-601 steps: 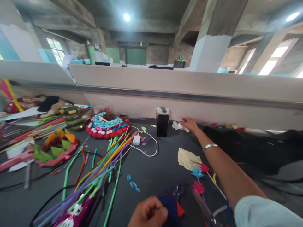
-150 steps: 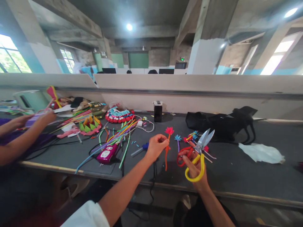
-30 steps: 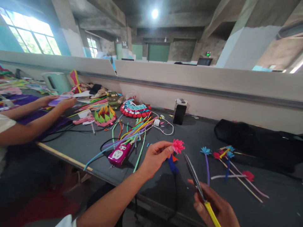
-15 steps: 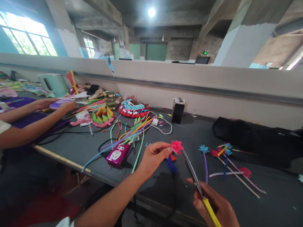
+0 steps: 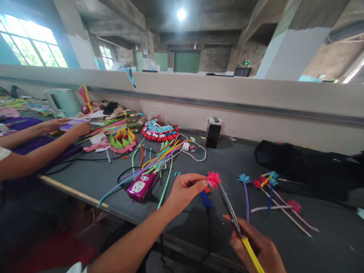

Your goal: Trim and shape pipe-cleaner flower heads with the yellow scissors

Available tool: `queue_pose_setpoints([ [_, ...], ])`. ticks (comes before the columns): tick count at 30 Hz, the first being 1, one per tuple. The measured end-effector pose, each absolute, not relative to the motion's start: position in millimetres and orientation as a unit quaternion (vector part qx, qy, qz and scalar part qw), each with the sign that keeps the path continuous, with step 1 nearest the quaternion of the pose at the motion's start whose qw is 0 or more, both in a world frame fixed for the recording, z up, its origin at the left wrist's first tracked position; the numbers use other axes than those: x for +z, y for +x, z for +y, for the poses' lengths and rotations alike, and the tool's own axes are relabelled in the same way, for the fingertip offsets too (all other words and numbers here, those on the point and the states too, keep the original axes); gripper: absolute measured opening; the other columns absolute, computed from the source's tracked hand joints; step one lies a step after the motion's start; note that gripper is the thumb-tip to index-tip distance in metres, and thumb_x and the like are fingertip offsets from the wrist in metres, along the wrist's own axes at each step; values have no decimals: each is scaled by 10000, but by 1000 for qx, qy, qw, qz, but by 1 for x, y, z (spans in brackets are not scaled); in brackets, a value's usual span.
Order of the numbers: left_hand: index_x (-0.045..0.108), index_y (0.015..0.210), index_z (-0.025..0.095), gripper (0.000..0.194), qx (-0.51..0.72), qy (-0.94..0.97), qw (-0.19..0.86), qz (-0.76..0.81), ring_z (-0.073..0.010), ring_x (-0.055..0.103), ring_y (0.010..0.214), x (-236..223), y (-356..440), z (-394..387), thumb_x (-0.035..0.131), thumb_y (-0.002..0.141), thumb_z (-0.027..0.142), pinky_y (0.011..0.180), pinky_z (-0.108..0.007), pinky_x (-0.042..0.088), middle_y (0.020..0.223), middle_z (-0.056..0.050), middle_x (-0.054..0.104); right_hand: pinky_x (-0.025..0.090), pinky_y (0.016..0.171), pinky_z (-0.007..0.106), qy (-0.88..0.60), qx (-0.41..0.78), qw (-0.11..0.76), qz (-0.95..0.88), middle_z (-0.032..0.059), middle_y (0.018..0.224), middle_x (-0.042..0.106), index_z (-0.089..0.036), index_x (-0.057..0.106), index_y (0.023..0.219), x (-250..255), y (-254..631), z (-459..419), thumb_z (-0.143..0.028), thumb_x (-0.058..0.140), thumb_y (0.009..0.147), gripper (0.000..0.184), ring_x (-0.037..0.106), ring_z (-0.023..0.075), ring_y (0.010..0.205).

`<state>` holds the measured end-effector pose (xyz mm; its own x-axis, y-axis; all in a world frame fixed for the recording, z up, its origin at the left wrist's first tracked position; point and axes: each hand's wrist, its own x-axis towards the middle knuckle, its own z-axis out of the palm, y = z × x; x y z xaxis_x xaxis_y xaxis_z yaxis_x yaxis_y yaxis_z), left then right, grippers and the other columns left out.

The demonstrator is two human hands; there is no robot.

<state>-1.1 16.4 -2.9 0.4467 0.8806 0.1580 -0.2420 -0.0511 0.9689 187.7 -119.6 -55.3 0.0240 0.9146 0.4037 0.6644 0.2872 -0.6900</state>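
My left hand [image 5: 187, 191] pinches a small pink-red flower [image 5: 213, 179] with fringed petals between thumb and fingertips. In my right hand [image 5: 256, 242] is a pair of scissors [image 5: 231, 210] with silver blades and a yellow handle, its tips touching or very close to the flower's right edge. Behind the flower, a dark blue piece [image 5: 206, 198] and a bit of orange lie on the table, partly hidden. To the right lie a blue flower [image 5: 243, 178] on a purple stem and several other flowers on stems, among them a red one [image 5: 294, 206].
A purple power strip [image 5: 140, 186] sits left of my arm under a bundle of coloured strips [image 5: 159, 159]. A phone [image 5: 213, 135] leans upright near the wall. Black cloth [image 5: 295, 167] lies back right. At left, a co-worker's hands [image 5: 81, 128] hold a lilac piece.
The scissors and my right hand have shifted very slightly left. The pink-red flower appears turned a little and sits slightly lower. My left hand keeps its pinch.
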Motion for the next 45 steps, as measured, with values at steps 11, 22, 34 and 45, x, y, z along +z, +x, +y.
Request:
queue_pose_setpoints([
  [11,781,864,135,232,446,598,600,288,-185,639,752,-3,0,17,738,747,330,683,-260,491,787,-80,743,486,478,151,-591,187,422,-662,-23,620,667,-207,703,1088,-55,184,-120,-436,609,844,348,622,120,486],
  [22,784,804,162,180,447,535,660,279,-119,567,613,-7,6,16,765,717,318,607,-230,442,692,-38,721,238,377,190,-542,466,490,-499,-69,454,371,-148,657,1009,-58,168,-129,-676,504,828,579,295,64,387],
  [34,749,761,133,209,431,522,675,294,-49,308,470,-10,5,20,762,707,334,452,-219,192,514,28,521,245,362,171,-472,576,519,-419,-78,458,391,-138,614,1049,-61,163,-126,-706,485,828,623,287,48,373],
  [45,608,665,135,267,474,461,711,241,-47,322,454,22,7,42,742,722,358,458,-209,234,504,65,382,312,364,185,-524,419,560,-485,-55,561,458,-164,583,1200,-35,164,-113,-648,523,831,611,402,76,388],
])
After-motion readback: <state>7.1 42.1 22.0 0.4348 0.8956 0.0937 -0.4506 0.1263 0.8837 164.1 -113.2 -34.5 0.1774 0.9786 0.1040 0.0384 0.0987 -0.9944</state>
